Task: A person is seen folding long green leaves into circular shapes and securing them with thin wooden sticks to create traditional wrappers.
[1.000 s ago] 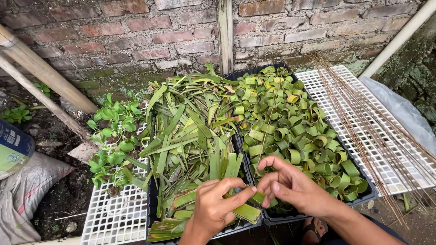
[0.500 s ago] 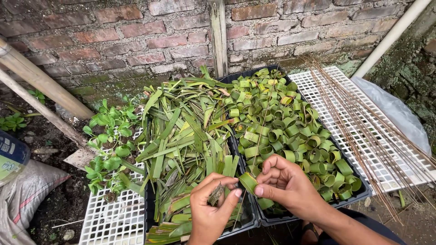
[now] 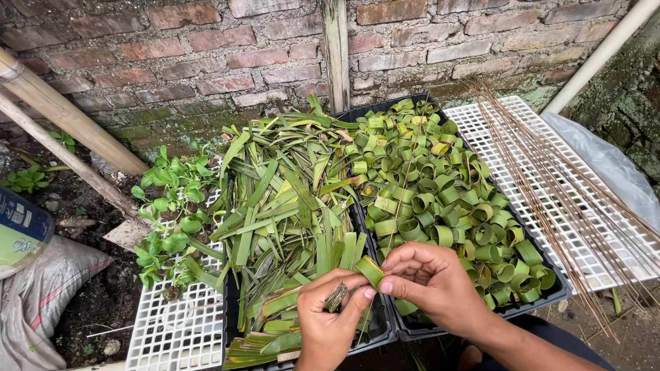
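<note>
Pinched between both hands, left (image 3: 330, 323) and right (image 3: 430, 282), just in front of the black tray of rolled leaf rings (image 3: 447, 206): a green leaf strip (image 3: 370, 270), curled as if for looping, loose cut leaves (image 3: 289, 213) beside.

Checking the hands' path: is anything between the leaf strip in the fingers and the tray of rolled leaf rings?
Nothing visible. Both hands, left hand and right hand, pinch the leaf strip right at the near edge of the tray of rolled rings.
</note>
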